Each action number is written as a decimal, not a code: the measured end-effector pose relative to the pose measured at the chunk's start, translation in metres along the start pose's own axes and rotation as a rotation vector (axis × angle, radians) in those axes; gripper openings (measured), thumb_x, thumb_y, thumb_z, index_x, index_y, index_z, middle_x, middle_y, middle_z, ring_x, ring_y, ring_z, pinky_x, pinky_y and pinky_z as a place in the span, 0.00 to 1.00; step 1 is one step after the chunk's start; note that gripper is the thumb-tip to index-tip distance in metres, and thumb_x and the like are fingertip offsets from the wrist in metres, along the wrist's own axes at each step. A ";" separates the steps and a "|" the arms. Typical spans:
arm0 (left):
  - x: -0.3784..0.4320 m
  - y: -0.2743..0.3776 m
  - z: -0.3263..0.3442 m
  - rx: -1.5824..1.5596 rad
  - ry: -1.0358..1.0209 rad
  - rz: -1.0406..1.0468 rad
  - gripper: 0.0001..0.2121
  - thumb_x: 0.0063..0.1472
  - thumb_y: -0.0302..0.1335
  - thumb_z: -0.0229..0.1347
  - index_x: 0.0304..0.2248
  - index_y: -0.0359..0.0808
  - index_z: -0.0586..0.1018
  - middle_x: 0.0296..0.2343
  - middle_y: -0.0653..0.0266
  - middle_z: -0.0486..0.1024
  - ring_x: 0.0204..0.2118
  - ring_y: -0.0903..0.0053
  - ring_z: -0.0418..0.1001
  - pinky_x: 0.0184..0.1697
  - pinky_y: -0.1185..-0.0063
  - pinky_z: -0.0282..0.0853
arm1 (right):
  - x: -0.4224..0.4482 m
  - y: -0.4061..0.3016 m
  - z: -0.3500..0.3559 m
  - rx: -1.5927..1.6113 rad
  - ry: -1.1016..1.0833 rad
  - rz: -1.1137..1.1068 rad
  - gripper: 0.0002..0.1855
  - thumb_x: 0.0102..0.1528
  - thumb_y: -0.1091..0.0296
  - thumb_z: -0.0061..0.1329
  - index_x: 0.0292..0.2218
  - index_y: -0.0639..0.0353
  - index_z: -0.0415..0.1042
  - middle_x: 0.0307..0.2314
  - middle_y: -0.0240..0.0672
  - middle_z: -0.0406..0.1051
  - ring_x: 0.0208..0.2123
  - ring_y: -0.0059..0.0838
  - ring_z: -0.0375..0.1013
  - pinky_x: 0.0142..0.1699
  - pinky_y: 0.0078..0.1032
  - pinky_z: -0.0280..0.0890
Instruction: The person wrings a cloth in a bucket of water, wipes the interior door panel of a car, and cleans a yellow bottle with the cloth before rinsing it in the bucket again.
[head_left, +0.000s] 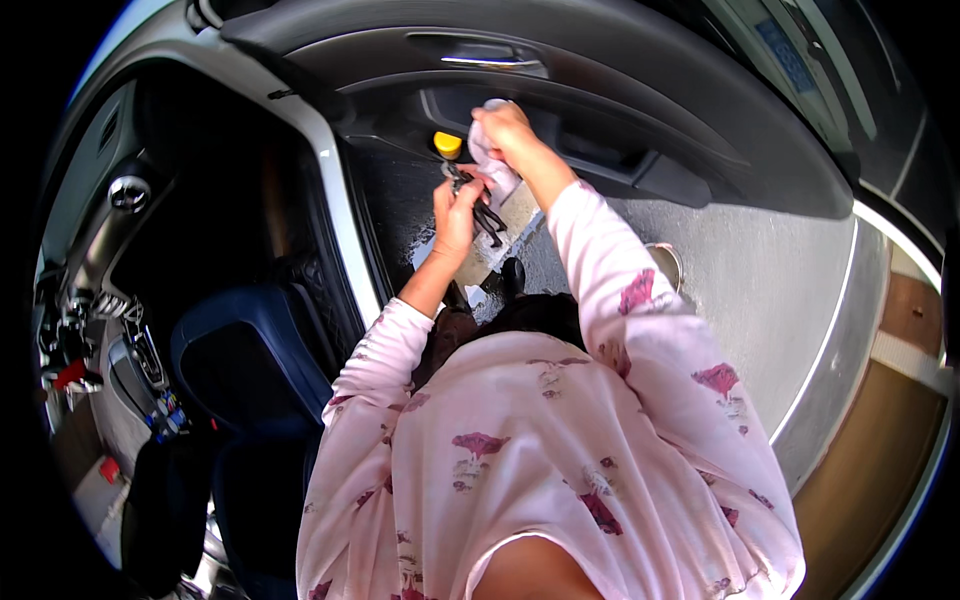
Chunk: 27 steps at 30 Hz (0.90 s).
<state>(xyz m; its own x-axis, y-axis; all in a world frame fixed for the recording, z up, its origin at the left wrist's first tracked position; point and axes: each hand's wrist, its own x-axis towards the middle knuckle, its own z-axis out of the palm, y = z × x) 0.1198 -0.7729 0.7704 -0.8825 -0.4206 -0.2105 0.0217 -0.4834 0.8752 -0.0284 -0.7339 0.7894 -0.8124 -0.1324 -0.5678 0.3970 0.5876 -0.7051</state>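
My left hand (452, 217) grips a thin black object (484, 206) with several narrow prongs; its exact kind is unclear. Close beyond it, my right hand (508, 133) holds a crumpled pale cloth (480, 146), part of which hangs down toward the left hand. The cloth's upper end is at the storage pocket (442, 105) of an open car door (637, 82); whether it touches the pocket wall I cannot tell. A yellow cap-like thing (448, 145) shows at the pocket's left part, beside the cloth.
On the left are the car's door sill (341, 217), a dark blue seat (247, 352) and the steering column side (124, 199). Wet ground (424, 244) lies below my hands. A bucket (667, 262) stands partly behind my right sleeve. Another car (892, 105) is at the upper right.
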 end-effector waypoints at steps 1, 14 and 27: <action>0.005 -0.004 -0.001 0.026 -0.063 0.044 0.07 0.53 0.25 0.47 0.29 0.29 0.72 0.23 0.66 0.72 0.24 0.83 0.65 0.30 0.84 0.62 | 0.002 -0.007 -0.002 -0.023 0.003 0.009 0.18 0.51 0.54 0.50 0.29 0.64 0.73 0.20 0.36 0.69 0.20 0.31 0.68 0.21 0.25 0.64; 0.002 -0.001 0.016 0.000 -0.118 -0.019 0.11 0.53 0.26 0.45 0.33 0.27 0.72 0.24 0.65 0.72 0.24 0.83 0.65 0.31 0.84 0.61 | -0.007 0.071 -0.039 -0.010 0.128 -0.315 0.15 0.43 0.65 0.55 0.35 0.55 0.77 0.29 0.44 0.74 0.30 0.34 0.75 0.37 0.26 0.68; -0.002 -0.047 0.133 0.173 -0.510 0.052 0.07 0.53 0.25 0.50 0.32 0.32 0.71 0.28 0.67 0.70 0.29 0.83 0.68 0.36 0.85 0.63 | -0.011 0.142 -0.172 -0.084 0.407 -0.659 0.25 0.58 0.54 0.40 0.47 0.68 0.64 0.42 0.50 0.67 0.43 0.43 0.68 0.50 0.27 0.61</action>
<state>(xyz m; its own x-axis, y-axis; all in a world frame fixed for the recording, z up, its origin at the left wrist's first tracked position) 0.0585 -0.6471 0.7876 -0.9993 0.0063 0.0357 0.0318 -0.3199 0.9469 -0.0364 -0.5116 0.7690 -0.9688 -0.1812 0.1692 -0.2424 0.5504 -0.7989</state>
